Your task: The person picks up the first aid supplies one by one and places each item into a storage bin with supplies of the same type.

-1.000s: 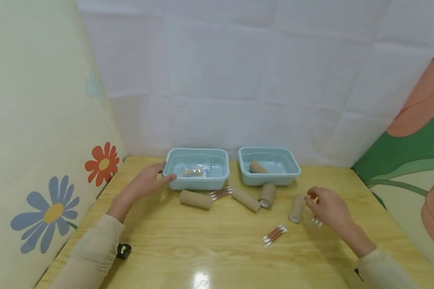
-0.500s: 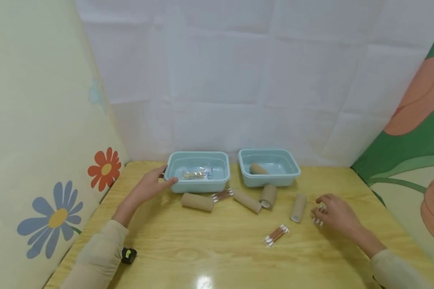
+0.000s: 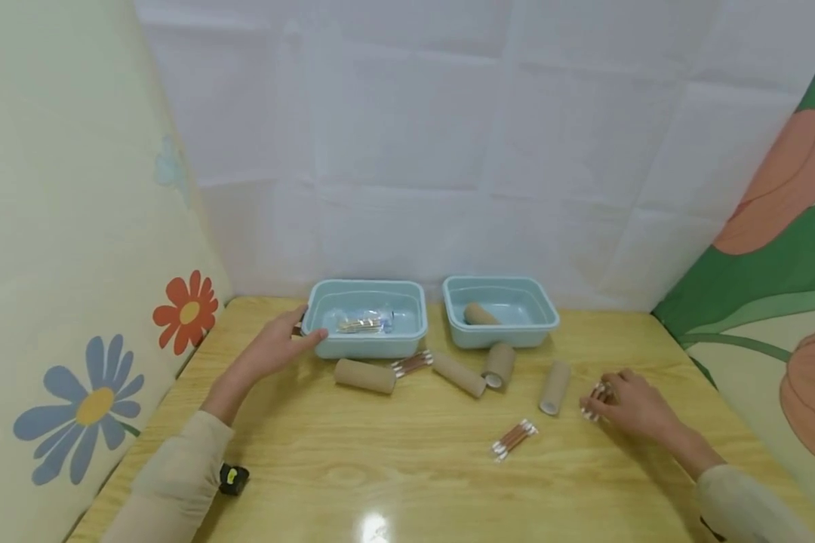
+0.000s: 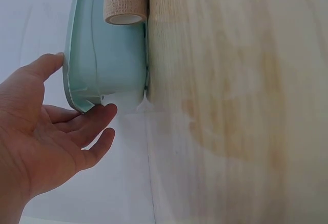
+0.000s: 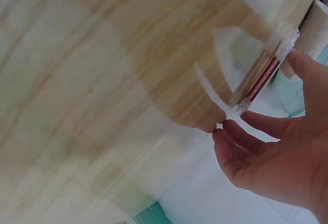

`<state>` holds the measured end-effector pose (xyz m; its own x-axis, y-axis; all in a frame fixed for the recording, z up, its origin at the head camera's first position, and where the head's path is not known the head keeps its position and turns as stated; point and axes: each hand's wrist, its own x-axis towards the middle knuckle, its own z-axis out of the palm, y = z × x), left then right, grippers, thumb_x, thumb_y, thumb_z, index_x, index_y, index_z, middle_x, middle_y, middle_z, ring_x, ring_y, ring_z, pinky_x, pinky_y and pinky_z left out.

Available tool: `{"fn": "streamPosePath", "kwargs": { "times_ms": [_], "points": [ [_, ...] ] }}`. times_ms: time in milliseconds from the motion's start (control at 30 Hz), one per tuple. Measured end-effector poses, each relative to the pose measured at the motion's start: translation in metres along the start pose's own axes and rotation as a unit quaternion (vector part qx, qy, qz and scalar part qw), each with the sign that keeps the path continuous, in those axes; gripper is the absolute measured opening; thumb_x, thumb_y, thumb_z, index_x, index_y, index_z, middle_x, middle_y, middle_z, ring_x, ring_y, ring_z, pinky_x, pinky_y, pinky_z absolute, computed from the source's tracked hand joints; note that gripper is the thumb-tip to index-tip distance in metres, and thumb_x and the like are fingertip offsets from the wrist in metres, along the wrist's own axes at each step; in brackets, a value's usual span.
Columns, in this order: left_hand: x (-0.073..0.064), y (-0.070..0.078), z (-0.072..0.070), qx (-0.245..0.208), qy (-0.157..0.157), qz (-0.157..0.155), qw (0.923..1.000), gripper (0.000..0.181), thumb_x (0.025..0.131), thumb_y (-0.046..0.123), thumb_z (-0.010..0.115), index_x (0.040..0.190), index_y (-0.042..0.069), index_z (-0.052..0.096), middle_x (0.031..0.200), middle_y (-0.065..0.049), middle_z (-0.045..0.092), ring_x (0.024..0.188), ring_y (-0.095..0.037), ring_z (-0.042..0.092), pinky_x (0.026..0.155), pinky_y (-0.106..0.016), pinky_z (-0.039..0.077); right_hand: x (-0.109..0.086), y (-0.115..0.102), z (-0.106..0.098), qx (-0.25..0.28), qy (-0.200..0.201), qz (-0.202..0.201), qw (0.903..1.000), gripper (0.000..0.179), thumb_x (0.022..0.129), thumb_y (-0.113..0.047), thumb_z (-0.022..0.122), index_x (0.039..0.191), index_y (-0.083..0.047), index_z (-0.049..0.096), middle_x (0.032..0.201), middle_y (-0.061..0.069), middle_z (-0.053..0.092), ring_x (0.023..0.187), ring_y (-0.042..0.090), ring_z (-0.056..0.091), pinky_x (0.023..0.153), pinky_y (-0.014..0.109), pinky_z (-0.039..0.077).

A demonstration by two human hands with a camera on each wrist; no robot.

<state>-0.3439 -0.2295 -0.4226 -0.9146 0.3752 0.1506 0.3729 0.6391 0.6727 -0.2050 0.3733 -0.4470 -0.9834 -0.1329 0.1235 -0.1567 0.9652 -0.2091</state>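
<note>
The left hand (image 3: 272,351) is gripping a corner of a blue tub (image 3: 370,347), thumb on one side of the rim and fingers round the other. A pack of pale sticks (image 3: 363,324) is lying in there, just past the left thumb.

The right hand (image 3: 635,407) is pinching a swab pack (image 5: 261,75) end to end between thumb and finger, low over the table (image 3: 299,475); can't tell if it's touching the wood.

Just inward of the right hand a slim roll (image 3: 555,387) is lying, and a spare pack (image 3: 514,440) is sitting inward too, closer to the person.

Between the hands, going left to right, a tan roll (image 3: 364,376), a third pack (image 3: 413,363), a thin roll (image 3: 459,375) and a fat roll (image 3: 499,366) are lying. Behind them a second tub (image 3: 509,338) is holding one more roll (image 3: 478,315).
</note>
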Motion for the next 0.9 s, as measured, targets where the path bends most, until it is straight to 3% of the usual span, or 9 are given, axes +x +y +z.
{"fn": "streamPosePath", "kwargs": {
  "times_ms": [333,567,767,900],
  "points": [
    [-0.004,0.008,-0.007,0.001,0.002,-0.001,1.0000,0.087,0.103,0.048,0.056,0.157,-0.009,0.020,0.142,-0.031,0.049,0.119,-0.041,0.053,0.096,-0.055,0.047,0.010,0.006,-0.002,0.029,-0.016,0.025,0.9991,0.071,0.092,-0.055,0.070,0.104,0.016,0.064,0.095,0.023,0.061,0.090,0.038,0.058,0.077,0.057,0.051],
    [-0.004,0.008,-0.010,0.000,0.001,-0.004,1.0000,0.080,0.105,0.039,0.057,0.158,-0.009,0.021,0.143,-0.030,0.048,0.119,-0.040,0.054,0.095,-0.054,0.049,0.012,0.002,-0.007,0.069,-0.035,0.034,0.9964,0.077,0.092,-0.053,0.071,0.111,0.020,0.060,0.098,0.025,0.062,0.093,0.040,0.059,0.080,0.058,0.051],
    [-0.004,0.005,-0.005,-0.009,-0.002,0.006,0.9999,0.078,0.105,0.037,0.058,0.157,-0.010,0.023,0.138,-0.030,0.051,0.115,-0.038,0.055,0.092,-0.050,0.050,0.011,0.004,-0.008,0.121,-0.052,0.046,0.9903,0.061,0.090,-0.044,0.078,0.106,0.013,0.060,0.089,0.012,0.066,0.081,0.027,0.063,0.068,0.044,0.054],
    [-0.004,0.004,-0.003,-0.013,0.000,0.012,0.9998,0.078,0.105,0.037,0.058,0.156,-0.009,0.024,0.138,-0.030,0.052,0.114,-0.038,0.056,0.090,-0.050,0.051,0.010,0.006,-0.011,0.134,-0.061,0.061,0.9873,0.070,0.089,-0.040,0.080,0.118,0.018,0.054,0.092,0.015,0.066,0.082,0.027,0.063,0.067,0.043,0.054]
  ]
}}
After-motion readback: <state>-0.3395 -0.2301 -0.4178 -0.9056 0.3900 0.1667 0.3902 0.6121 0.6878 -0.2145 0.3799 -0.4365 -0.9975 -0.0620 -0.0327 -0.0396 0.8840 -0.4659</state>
